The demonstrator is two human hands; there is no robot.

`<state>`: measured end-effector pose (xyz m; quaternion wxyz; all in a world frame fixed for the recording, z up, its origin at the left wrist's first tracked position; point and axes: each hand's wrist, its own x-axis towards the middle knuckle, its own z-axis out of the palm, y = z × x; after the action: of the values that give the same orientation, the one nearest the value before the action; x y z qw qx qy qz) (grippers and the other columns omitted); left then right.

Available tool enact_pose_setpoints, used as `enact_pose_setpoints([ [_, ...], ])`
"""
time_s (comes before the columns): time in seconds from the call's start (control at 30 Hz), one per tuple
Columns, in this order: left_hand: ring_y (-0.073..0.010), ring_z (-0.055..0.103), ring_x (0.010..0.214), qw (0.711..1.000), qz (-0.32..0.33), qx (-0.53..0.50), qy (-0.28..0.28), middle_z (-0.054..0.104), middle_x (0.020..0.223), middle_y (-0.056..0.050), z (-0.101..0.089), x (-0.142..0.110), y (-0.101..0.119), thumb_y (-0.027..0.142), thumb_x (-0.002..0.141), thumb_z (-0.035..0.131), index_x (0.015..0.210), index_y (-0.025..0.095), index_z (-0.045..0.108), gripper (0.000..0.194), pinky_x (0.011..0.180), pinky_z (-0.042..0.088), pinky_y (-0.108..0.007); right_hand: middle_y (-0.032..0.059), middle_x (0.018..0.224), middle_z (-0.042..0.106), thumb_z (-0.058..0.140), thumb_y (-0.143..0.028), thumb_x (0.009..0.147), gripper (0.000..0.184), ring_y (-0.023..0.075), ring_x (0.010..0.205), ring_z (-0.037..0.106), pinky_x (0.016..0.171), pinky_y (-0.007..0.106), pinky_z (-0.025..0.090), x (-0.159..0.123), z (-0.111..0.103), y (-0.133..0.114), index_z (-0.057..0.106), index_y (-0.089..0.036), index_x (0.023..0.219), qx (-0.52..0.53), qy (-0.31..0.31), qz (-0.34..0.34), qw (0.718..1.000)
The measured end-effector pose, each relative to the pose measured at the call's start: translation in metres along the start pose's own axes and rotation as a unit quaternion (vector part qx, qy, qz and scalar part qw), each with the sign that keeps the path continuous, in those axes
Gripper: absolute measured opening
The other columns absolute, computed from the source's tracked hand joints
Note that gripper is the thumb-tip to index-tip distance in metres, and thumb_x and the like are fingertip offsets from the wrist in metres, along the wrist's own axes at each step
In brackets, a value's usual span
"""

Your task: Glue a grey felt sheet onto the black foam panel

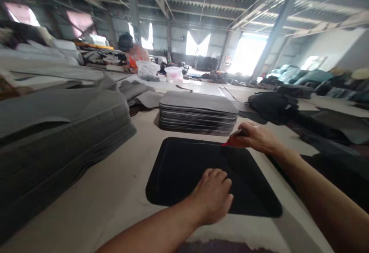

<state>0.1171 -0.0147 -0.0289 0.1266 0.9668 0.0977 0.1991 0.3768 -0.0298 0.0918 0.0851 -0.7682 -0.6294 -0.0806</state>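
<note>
On the desk: we see a black pad (pixel 201 172) lying flat, long side left to right.
Left hand (pixel 213 199): pressing flat on it.
Right hand (pixel 253 137): holds a red tool (pixel 230 141) at the far edge.

Mat on the table, hands on the mat

The mat (pixel 184 172) lies at centre on the table (pixel 115 191); a stack (pixel 198 112) sits at 12 o'clock behind it, a pile (pixel 57 130) at 9, a bag (pixel 272 105) at 2, left hand (pixel 213 199) at 6, right hand (pixel 253 137) at 1.
</note>
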Motion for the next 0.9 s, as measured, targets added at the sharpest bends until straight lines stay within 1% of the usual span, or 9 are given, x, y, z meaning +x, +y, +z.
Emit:
enact_pose_setpoints([
  [0.07, -0.0280, 0.051, 0.127, 1.000, -0.003, -0.005, -0.006, 0.060, 0.130, -0.010, 0.000, 0.000, 0.000, 0.036, 0.098, 0.052, 0.117, 0.018, 0.059, 0.027, 0.112, 0.042, -0.049, 0.0032, 0.095, 0.064, 0.055, -0.055, 0.085, 0.033, 0.0201, 0.075, 0.060, 0.063, 0.032, 0.037, -0.015, -0.005, 0.016, 0.060, -0.024, 0.097, 0.001, -0.016, 0.045, 0.999],
  [0.13, -0.0285, 0.050, 0.129, 1.000, -0.007, -0.005, -0.011, 0.059, 0.132, -0.010, 0.000, 0.000, 0.001, 0.036, 0.098, 0.052, 0.120, 0.018, 0.059, 0.029, 0.113, 0.041, -0.050, 0.0045, 0.096, 0.065, 0.057, -0.056, 0.083, 0.036, 0.0208, 0.075, 0.061, 0.061, 0.031, 0.038, -0.029, -0.008, 0.031, 0.062, -0.024, 0.097, 0.001, -0.012, 0.079, 0.997],
  [0.27, -0.0276, 0.049, 0.130, 1.000, -0.016, -0.012, -0.020, 0.058, 0.134, -0.009, -0.001, 0.001, 0.002, 0.034, 0.097, 0.053, 0.122, 0.020, 0.059, 0.029, 0.114, 0.040, -0.050, 0.0074, 0.101, 0.065, 0.056, -0.057, 0.082, 0.041, 0.0228, 0.079, 0.062, 0.063, 0.032, 0.040, -0.050, -0.010, 0.053, 0.063, -0.022, 0.102, -0.008, 0.014, 0.113, 0.993],
  [0.37, -0.0273, 0.049, 0.130, 0.999, -0.024, -0.014, -0.029, 0.058, 0.135, -0.008, -0.002, 0.002, 0.002, 0.034, 0.097, 0.053, 0.123, 0.020, 0.060, 0.030, 0.116, 0.039, -0.050, 0.0078, 0.099, 0.065, 0.053, -0.061, 0.083, 0.045, 0.0229, 0.078, 0.062, 0.063, 0.032, 0.040, -0.063, -0.011, 0.061, 0.063, -0.021, 0.102, -0.009, 0.024, 0.130, 0.991],
  [0.5, -0.0267, 0.047, 0.132, 0.999, -0.028, -0.012, -0.029, 0.056, 0.138, -0.008, -0.002, 0.003, 0.002, 0.034, 0.097, 0.054, 0.126, 0.020, 0.059, 0.033, 0.117, 0.038, -0.050, 0.0046, 0.091, 0.064, 0.055, -0.066, 0.083, 0.046, 0.0218, 0.076, 0.061, 0.061, 0.032, 0.038, -0.084, -0.016, 0.061, 0.061, -0.023, 0.097, -0.003, 0.010, 0.144, 0.990],
  [0.6, -0.0259, 0.047, 0.133, 0.999, -0.026, -0.011, -0.026, 0.056, 0.138, -0.008, -0.001, 0.002, 0.002, 0.033, 0.097, 0.054, 0.127, 0.021, 0.059, 0.033, 0.117, 0.037, -0.049, 0.0036, 0.095, 0.065, 0.056, -0.066, 0.084, 0.044, 0.0219, 0.076, 0.062, 0.061, 0.033, 0.039, -0.106, -0.021, 0.056, 0.062, -0.025, 0.100, 0.008, 0.009, 0.143, 0.990],
  [0.7, -0.0255, 0.047, 0.133, 0.999, -0.024, -0.013, -0.029, 0.057, 0.137, -0.008, 0.000, 0.002, 0.001, 0.033, 0.097, 0.054, 0.126, 0.021, 0.059, 0.032, 0.118, 0.037, -0.048, 0.0022, 0.094, 0.066, 0.057, -0.070, 0.083, 0.048, 0.0217, 0.075, 0.063, 0.061, 0.032, 0.041, -0.132, -0.026, 0.050, 0.062, -0.027, 0.101, 0.028, 0.004, 0.154, 0.988],
  [0.83, -0.0263, 0.046, 0.133, 0.999, -0.036, -0.007, -0.024, 0.056, 0.138, -0.007, 0.001, 0.002, 0.002, 0.034, 0.096, 0.054, 0.126, 0.024, 0.059, 0.032, 0.117, 0.034, -0.055, 0.0012, 0.096, 0.067, 0.059, -0.073, 0.082, 0.049, 0.0225, 0.081, 0.065, 0.064, 0.032, 0.046, -0.173, -0.029, 0.041, 0.061, -0.029, 0.102, 0.063, 0.005, 0.174, 0.983],
  [0.9, -0.0278, 0.045, 0.134, 0.999, -0.046, 0.002, -0.022, 0.056, 0.138, -0.008, 0.000, 0.002, 0.003, 0.036, 0.095, 0.056, 0.126, 0.024, 0.060, 0.033, 0.115, 0.034, -0.058, 0.0009, 0.097, 0.068, 0.060, -0.073, 0.083, 0.049, 0.0223, 0.080, 0.066, 0.064, 0.032, 0.048, -0.193, -0.029, 0.036, 0.061, -0.030, 0.103, 0.083, 0.012, 0.179, 0.980],
])
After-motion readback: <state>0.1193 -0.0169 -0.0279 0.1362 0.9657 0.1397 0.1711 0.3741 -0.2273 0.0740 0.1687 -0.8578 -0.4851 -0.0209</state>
